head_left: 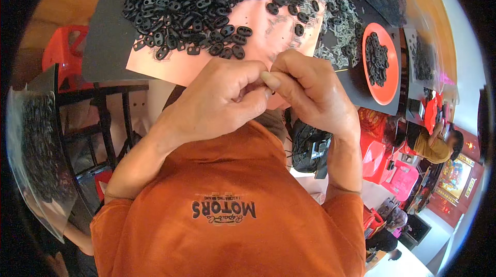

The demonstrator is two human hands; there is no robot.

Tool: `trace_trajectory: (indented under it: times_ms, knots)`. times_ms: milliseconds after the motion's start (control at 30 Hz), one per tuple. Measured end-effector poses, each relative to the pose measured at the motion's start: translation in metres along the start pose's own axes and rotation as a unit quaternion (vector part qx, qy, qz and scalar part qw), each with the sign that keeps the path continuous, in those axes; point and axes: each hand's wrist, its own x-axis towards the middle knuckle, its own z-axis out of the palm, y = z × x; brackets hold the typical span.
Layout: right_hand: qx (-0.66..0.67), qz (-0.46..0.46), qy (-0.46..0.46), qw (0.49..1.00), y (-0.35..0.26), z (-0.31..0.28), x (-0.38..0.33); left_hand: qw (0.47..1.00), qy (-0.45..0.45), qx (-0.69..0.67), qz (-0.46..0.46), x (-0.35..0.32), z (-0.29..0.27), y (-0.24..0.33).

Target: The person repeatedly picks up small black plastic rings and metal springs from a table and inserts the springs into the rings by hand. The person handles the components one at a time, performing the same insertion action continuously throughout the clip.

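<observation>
My left hand and my right hand meet at the fingertips above the near edge of the work surface. Both are closed in a pinch, thumbs against fingers. Whatever they hold between them is hidden by the fingers and too small to name. Just beyond the hands spreads a large heap of small black oval pieces with two holes, like cord locks. Some of them lie loose on a pale pinkish sheet. Right of the sheet is a pile of tiny greyish, see-through pieces.
On the right, an orange-red plate holds small black parts. A clear bag of dark pieces is at far left, near a red plastic stool and a black frame. Other people are at the far right.
</observation>
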Motion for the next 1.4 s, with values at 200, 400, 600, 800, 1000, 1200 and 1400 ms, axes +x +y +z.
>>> trace_trajectory:
  times_ms: [200,400,600,800,1000,1200,1400]
  knots:
    - [0.022,0.055,0.021,0.998,-0.006,0.001,0.000,0.996,0.043,-0.076,-0.036,-0.003,-0.003,-0.001]
    - [-0.035,0.021,-0.009,0.999,-0.003,0.004,0.002,0.997,0.050,-0.050,-0.015,-0.005,-0.005,-0.005]
    - [-0.099,0.029,0.004,0.995,-0.017,0.009,0.005,0.996,0.068,-0.051,-0.012,-0.005,-0.006,-0.005]
    - [-0.039,0.032,-0.011,0.999,-0.008,-0.002,0.011,0.999,0.019,0.008,0.027,0.001,-0.017,-0.007]
    - [-0.174,0.034,0.026,0.984,0.034,-0.034,0.031,0.999,0.020,-0.046,0.001,0.010,-0.017,-0.016]
    - [-0.274,-0.050,-0.008,0.960,0.058,-0.028,0.061,0.997,0.038,-0.067,0.012,0.014,-0.013,-0.023]
    - [-0.227,-0.029,-0.018,0.973,0.052,-0.028,0.066,0.994,0.063,-0.081,0.036,0.014,-0.009,-0.022]
